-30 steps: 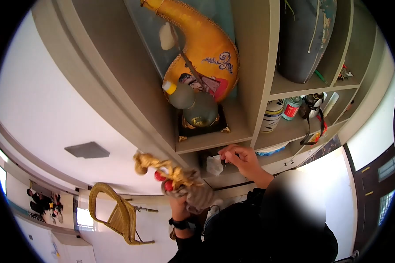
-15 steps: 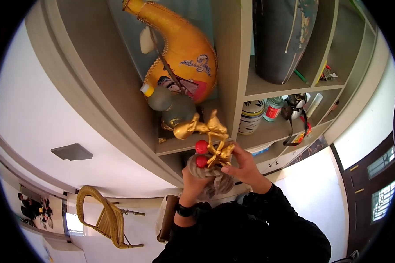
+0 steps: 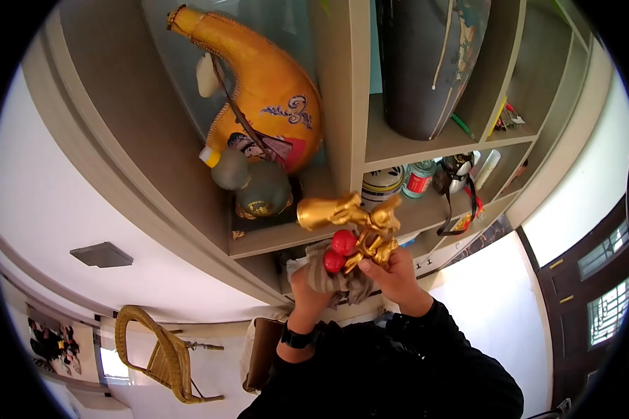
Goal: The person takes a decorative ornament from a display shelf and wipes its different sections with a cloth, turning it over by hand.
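A shiny gold figurine [image 3: 326, 211] with two round red balls [image 3: 343, 242] is held up in front of the shelves. My right hand [image 3: 398, 279] grips its lower right side, thumb pressed on the gold. On the other side my left hand [image 3: 310, 292] is closed around a grey-brown striped cloth [image 3: 333, 281], which bunches beneath the red balls. The cloth hides most of the left fingers and the figurine's underside.
A wooden shelf unit holds an orange gourd-shaped leather flask [image 3: 269, 91], a grey-green gourd bottle [image 3: 263, 187], a tall dark vase [image 3: 430, 66], a striped jar [image 3: 381, 185] and a clear red-labelled bottle [image 3: 418, 179]. A wicker chair [image 3: 162, 353] and a cardboard box [image 3: 263, 349] stand behind.
The figurine has tilted and shifted right in view, its red balls turned more towards me. The cloth has moved along with the hands. The shelf contents have slid left as the view turned.
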Demonstrator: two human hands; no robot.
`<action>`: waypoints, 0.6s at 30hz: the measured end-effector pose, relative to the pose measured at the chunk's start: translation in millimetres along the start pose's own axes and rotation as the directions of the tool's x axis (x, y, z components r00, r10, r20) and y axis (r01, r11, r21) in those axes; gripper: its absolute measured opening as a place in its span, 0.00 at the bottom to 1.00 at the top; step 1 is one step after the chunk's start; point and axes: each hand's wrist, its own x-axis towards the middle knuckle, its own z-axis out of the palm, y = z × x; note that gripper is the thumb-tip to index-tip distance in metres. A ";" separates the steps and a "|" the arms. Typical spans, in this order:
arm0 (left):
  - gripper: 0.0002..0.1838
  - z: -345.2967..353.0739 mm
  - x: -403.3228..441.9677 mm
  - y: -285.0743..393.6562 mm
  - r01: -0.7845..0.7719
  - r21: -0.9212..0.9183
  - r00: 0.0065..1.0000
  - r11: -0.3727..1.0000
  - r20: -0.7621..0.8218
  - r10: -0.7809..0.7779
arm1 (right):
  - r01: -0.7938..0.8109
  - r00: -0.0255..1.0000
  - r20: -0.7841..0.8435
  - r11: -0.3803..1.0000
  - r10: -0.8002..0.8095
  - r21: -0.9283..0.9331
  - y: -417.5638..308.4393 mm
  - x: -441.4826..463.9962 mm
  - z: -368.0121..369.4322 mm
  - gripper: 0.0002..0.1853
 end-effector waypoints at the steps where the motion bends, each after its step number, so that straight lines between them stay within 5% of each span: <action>1: 0.15 0.3 1.1 -1.8 0.002 0.003 1.000 1.000 -0.008 -0.002 | 0.000 1.000 0.022 1.000 0.000 0.006 -3.4 2.3 0.0 0.13; 11: 0.18 -22.6 -7.6 -16.5 0.004 -0.252 0.980 0.968 -0.191 -0.054 | -0.002 1.000 0.002 0.942 0.001 0.335 9.1 13.4 1.3 0.10; 13: 0.16 -22.5 -13.6 -28.4 0.102 -0.372 0.912 0.923 -0.336 -0.236 | 0.027 0.999 0.016 0.921 -0.036 0.388 10.3 17.2 4.9 0.12; 15: 0.15 -24.8 -23.7 -46.6 0.141 -0.277 0.900 0.951 -0.364 -0.239 | 0.017 1.000 0.013 0.907 -0.025 0.420 13.1 21.6 8.7 0.13; 17: 0.18 -32.8 -35.7 -61.7 0.242 -0.373 0.861 0.896 -0.342 -0.376 | -0.065 0.997 0.074 0.833 0.029 0.550 11.8 27.9 10.4 0.19; 18: 0.17 -39.2 -45.7 -72.3 0.215 0.025 0.911 0.976 -0.364 -0.191 | -0.076 0.994 0.110 0.810 0.015 0.582 8.6 30.0 12.9 0.18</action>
